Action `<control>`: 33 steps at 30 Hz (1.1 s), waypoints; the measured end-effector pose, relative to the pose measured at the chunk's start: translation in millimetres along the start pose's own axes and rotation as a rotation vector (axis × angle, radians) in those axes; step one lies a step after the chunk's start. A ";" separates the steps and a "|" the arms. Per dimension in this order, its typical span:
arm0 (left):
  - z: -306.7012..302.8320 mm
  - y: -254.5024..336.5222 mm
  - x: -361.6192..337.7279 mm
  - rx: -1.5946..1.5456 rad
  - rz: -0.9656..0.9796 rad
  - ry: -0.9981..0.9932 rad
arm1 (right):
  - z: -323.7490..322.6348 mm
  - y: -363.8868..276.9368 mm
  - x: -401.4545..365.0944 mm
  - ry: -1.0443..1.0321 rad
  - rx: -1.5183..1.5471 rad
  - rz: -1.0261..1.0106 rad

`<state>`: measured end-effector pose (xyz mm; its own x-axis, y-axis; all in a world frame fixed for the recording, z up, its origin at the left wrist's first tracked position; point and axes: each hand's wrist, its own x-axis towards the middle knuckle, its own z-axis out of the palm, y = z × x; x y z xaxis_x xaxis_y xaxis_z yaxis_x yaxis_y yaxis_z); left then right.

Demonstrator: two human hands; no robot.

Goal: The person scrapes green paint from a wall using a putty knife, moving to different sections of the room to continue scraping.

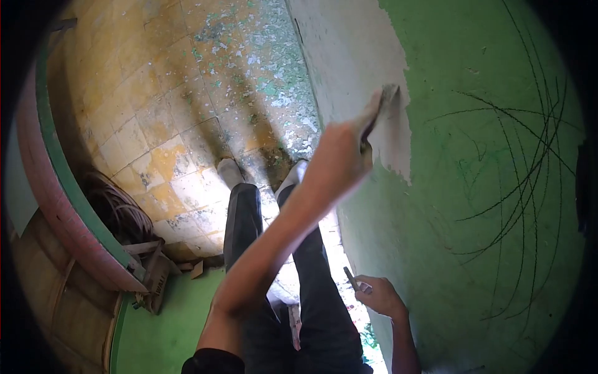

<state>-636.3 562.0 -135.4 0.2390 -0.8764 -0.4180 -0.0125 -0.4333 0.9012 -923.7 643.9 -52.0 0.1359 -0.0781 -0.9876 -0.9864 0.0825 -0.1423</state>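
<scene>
Standing here, I see someone in dark clothes. A black sleeve [213,360] covers the upper part of the left arm [265,255] and stops short of the elbow, its edge rounded and plain. Below are long trousers [321,299], charcoal to black, in plain cloth, with straight, fairly slim legs and a greyish sheen where light catches them. The left foot [230,171] looks dull grey-beige, the right foot [296,172] paler; whether that is socks or shoes I can't tell. The left hand [342,146] and right hand [381,297] are bare.

wall [436,206] right, open air left
</scene>
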 end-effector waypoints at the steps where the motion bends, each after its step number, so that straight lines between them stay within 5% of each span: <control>1: -3.9 -2.3 6.7 0.011 -0.017 -0.029 | 0.3 -1.5 -0.5 -0.007 -0.009 0.012; 2: -4.5 5.4 -6.7 0.039 -0.082 -0.105 | -2.1 -4.7 1.4 -0.006 -0.021 0.019; 5: 43.2 -11.2 -59.9 -0.114 0.117 -0.017 | -7.7 -13.8 -0.9 -0.035 0.032 0.040; 8: 7.8 9.4 -18.9 -0.066 -0.038 -0.055 | -8.5 -10.4 -0.5 -0.043 0.038 0.068; 11: -8.3 12.5 3.2 -0.123 0.037 -0.011 | -3.1 -8.1 3.2 -0.044 0.024 0.091; 14: 19.1 19.8 -52.4 -0.166 0.027 -0.117 | -4.6 -4.7 4.9 -0.032 -0.008 0.053; 29: -8.4 12.5 5.1 -0.144 0.047 -0.009 | 1.0 -6.1 -2.5 -0.040 0.005 0.101; 33: 4.5 19.9 -32.7 -0.195 0.124 -0.054 | 0.2 -14.5 -9.5 -0.001 0.030 0.099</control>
<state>-648.7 581.1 -104.2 0.1947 -0.9328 -0.3034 0.1508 -0.2771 0.9489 -910.7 643.7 -40.5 0.0378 -0.0672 -0.9970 -0.9918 0.1196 -0.0456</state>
